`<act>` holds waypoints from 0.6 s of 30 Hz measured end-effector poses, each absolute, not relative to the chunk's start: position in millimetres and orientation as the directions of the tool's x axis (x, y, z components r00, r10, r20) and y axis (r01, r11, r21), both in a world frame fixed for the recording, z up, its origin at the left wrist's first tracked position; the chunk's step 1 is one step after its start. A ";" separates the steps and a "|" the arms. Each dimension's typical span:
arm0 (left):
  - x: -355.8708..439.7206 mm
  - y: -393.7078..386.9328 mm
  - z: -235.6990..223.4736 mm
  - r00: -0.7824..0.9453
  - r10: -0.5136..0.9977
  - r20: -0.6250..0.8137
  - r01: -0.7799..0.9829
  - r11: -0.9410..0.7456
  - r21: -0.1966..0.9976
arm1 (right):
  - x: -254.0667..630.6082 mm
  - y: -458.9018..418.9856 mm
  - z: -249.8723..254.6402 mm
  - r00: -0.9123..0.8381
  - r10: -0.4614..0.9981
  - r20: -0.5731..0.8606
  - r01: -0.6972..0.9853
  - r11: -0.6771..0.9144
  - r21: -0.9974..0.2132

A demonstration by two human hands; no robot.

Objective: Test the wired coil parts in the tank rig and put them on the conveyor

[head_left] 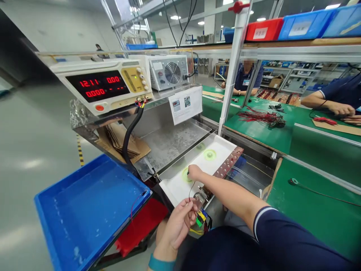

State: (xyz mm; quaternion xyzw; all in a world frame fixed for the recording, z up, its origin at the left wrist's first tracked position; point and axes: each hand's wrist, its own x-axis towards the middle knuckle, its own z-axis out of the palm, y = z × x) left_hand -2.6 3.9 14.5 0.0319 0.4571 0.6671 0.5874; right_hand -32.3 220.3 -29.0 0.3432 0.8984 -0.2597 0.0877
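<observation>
My right hand (194,172) reaches forward across a white test plate (176,190) and rests closed on a green ring (185,175), with a thin black wire running back from it. My left hand (180,220) is low and close to me, fingers pinched on the near end of that thin wire (191,190), beside a small metal connector (200,197) at the plate's corner. A second green ring (210,154) lies farther along the plate. A copper strip with holes (228,165) edges the plate's right side. Yellow and green clips (200,218) hang below the connector.
A power supply (104,84) with red digits sits on a clear shelf to the left, a fan unit (168,72) behind it. A blue tray (90,207) stands at lower left. Green benches (310,192) extend right, where other people sit with red wires (259,116).
</observation>
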 end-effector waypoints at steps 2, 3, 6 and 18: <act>-9.3 4.8 15.7 -0.312 0.820 -0.479 -0.742 0.105 0.663 | -33.9 220.8 -33.2 -0.750 0.558 -0.356 0.661 0.655 -0.365; -11.1 4.6 15.3 -0.302 0.828 -0.472 -0.731 0.116 0.673 | -34.6 221.4 -35.5 -0.749 0.554 -0.364 0.661 0.664 -0.349; -11.6 1.8 12.6 -0.250 0.846 -0.472 -0.694 0.183 0.696 | -36.6 221.6 -40.8 -0.737 0.553 -0.389 0.670 0.672 -0.315; -21.9 19.0 1.8 -0.681 0.709 -0.184 -0.129 0.131 0.983 | 47.8 228.1 -9.7 -0.821 0.570 0.036 0.432 0.662 -0.613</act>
